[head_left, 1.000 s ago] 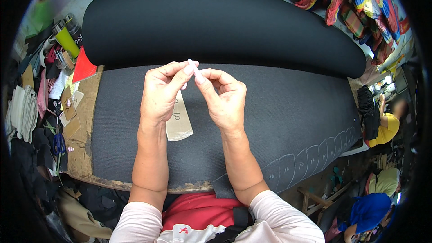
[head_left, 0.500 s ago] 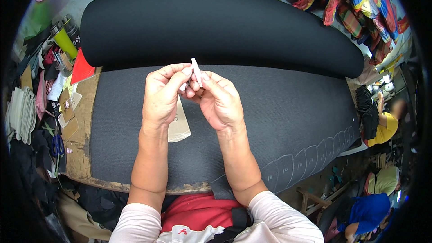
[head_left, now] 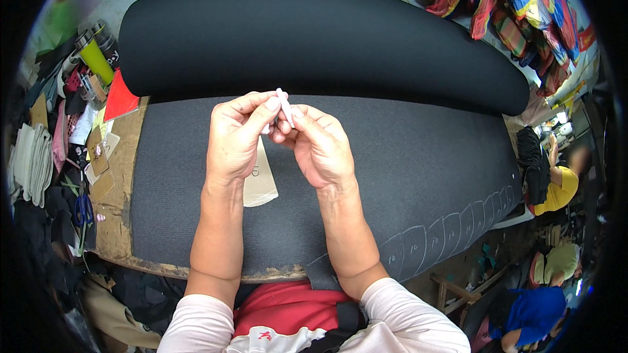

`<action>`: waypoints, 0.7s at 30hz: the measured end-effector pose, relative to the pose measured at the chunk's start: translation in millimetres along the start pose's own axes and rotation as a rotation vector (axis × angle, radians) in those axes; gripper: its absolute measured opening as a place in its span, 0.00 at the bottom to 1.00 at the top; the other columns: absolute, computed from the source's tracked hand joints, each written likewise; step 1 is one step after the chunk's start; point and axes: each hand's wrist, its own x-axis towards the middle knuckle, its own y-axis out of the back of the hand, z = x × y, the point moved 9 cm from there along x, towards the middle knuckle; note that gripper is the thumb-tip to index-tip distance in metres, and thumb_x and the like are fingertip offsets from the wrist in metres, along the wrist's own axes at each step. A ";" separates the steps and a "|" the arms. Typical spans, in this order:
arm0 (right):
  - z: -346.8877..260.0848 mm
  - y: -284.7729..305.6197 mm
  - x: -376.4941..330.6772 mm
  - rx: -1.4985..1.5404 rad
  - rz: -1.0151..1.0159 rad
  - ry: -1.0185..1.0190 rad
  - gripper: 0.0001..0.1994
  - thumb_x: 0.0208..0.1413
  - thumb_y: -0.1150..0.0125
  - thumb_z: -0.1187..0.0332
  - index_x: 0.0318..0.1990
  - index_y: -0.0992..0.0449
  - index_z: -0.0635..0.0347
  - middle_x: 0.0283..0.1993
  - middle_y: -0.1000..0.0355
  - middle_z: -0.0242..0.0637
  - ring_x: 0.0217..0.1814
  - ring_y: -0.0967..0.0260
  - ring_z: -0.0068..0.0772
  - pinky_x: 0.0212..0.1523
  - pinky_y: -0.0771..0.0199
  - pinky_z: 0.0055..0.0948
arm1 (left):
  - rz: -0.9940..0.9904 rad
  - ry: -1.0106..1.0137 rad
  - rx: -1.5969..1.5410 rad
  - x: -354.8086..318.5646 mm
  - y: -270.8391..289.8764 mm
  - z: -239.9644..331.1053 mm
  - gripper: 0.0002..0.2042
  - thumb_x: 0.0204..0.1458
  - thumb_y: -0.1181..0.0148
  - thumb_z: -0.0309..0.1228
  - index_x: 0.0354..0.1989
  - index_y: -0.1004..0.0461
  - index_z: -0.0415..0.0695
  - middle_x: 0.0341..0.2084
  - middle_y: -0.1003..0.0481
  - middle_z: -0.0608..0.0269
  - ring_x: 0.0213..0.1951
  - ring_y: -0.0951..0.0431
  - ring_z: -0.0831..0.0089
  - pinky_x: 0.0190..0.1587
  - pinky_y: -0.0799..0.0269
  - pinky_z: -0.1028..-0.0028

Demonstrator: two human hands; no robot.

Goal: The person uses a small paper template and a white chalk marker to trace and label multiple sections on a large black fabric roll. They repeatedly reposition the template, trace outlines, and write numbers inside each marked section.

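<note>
My left hand [head_left: 237,137] and my right hand [head_left: 322,147] meet above the middle of the dark grey cloth [head_left: 183,209]. Between their fingertips is a short, pale pinkish stick of chalk [head_left: 284,104], tapered at its upper end and tilted. The right thumb and fingers pinch its lower part, while the left thumb and forefinger press against its upper side. Something small and pale shows under the left fingers, too hidden to name. Beneath my hands a beige card template [head_left: 260,189] lies on the cloth, partly covered by my left wrist and hand.
A big black fabric roll [head_left: 314,36] spans the table's far side. Chalk outlines [head_left: 445,238] run along the cloth's right front edge. At left sit blue-handled scissors [head_left: 84,210], a red triangular piece [head_left: 121,98] and a green bottle [head_left: 95,59]. People [head_left: 559,186] work at far right.
The chalk's upper tip has dipped slightly and leans a little more between my fingers. Both hands stay in nearly the same place.
</note>
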 end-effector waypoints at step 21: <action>-34.4 -3.7 -10.9 -0.678 0.236 0.428 0.06 0.51 0.37 0.76 0.36 0.22 0.68 0.33 0.25 0.37 0.36 0.29 0.24 0.42 0.29 0.23 | 0.215 -0.086 0.328 -6.8 10.6 7.9 0.06 0.52 0.41 0.27 0.33 0.22 0.36 0.22 0.24 0.65 0.24 0.30 0.84 0.28 0.35 0.82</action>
